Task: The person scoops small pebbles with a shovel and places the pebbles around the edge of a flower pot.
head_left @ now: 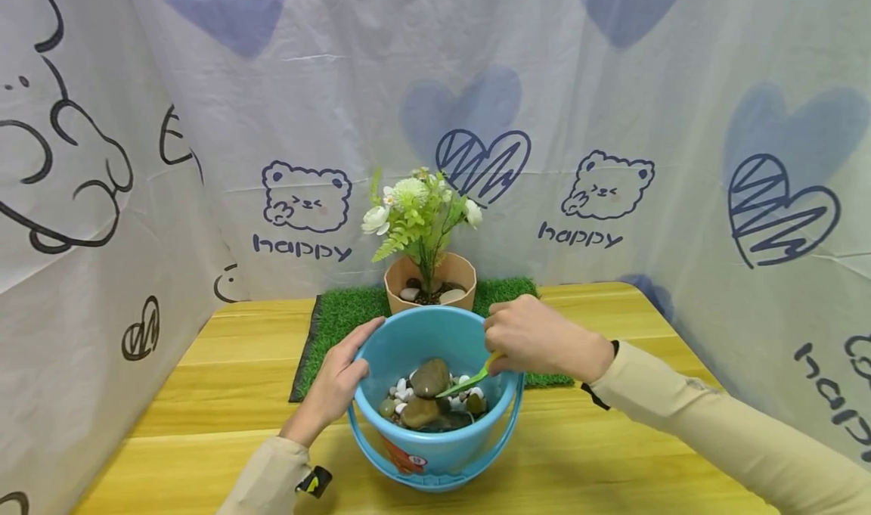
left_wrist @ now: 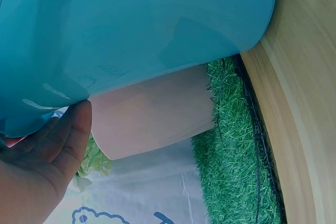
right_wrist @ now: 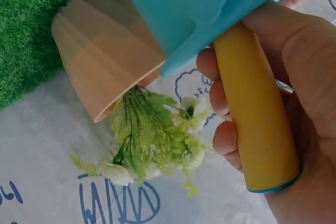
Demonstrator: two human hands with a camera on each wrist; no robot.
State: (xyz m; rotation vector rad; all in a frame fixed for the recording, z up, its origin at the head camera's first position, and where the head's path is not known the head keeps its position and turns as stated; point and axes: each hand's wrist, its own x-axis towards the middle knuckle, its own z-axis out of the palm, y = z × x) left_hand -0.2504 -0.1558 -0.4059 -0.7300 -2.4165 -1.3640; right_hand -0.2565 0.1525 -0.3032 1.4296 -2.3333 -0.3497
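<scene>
A light-blue plastic bucket stands on the wooden table, holding white pebbles and several large brown stones. My left hand grips its left rim, the thumb over the edge and the fingers along the outer wall. In the left wrist view those fingers lie against the blue side. My right hand is above the right rim, curled round the yellow handle of a small shovel. Its narrow green blade reaches down among the stones; its tip is partly hidden there.
Right behind the bucket, a peach flowerpot with white flowers and green leaves stands on an artificial grass mat. The bucket's handle hangs at the front. A printed white curtain encloses the table.
</scene>
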